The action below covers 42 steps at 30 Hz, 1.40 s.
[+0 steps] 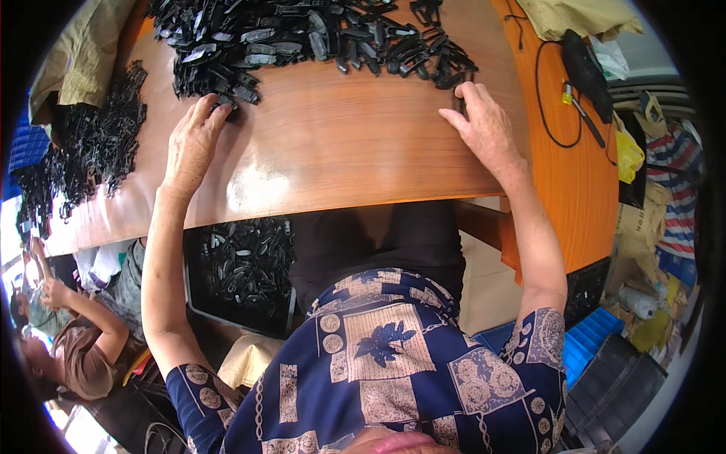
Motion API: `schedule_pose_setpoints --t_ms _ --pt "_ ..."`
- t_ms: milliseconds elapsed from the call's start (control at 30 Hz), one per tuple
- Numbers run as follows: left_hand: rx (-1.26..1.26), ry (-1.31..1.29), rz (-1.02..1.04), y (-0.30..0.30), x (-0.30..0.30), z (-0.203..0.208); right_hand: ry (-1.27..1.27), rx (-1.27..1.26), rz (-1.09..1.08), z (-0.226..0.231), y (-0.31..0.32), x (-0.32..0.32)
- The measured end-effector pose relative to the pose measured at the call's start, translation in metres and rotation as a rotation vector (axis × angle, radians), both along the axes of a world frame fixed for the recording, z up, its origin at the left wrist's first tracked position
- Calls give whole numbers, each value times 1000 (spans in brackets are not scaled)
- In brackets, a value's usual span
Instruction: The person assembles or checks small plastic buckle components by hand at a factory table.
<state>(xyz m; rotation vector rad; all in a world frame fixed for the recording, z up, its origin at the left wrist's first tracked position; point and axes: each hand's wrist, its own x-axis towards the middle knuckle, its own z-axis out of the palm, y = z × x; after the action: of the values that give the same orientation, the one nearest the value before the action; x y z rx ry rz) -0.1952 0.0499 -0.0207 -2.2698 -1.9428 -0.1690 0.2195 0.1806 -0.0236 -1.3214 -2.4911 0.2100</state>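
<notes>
A large heap of small black plastic parts (280,38) spreads across the far side of the wooden table. At the heap's near left edge, my left hand (192,147) has its thumb and fingers closed on a dark plastic part (228,107), partly covered by the fingertips. My right hand (488,132) is by the heap's right end. Its thumb and forefinger are bent around a narrow black part (459,101), mostly hidden by the fingers. The exact kind of these parts is too small to make out.
More thin black parts (106,144) lie at the table's left. Below the table edge stands a black bin (240,272) of similar parts. A black cable (539,91) and a dark pen-like tool (590,125) lie at right. Another person (87,344) sits at lower left.
</notes>
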Motion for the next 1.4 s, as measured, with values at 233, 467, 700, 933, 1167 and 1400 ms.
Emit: schedule_pose_setpoints --t_ms 233,467,700,933,1167,1400 --pt "-1 -172 109 5 11 -15 308 -581 -45 22 20 -8" --pt "11 -1028 259 -16 61 -22 1173 -1421 135 5 -11 -58" --pt "-135 -1492 245 -32 132 -34 970 -1495 312 -8 -44 -106" --pt "-98 -1275 104 -41 137 -18 840 -1472 313 5 -52 -101" --pt "25 -984 -17 -48 141 -9 688 -1454 272 8 -54 -96" --pt "23 -834 -100 -59 138 2 547 -1628 288 15 -58 -98"
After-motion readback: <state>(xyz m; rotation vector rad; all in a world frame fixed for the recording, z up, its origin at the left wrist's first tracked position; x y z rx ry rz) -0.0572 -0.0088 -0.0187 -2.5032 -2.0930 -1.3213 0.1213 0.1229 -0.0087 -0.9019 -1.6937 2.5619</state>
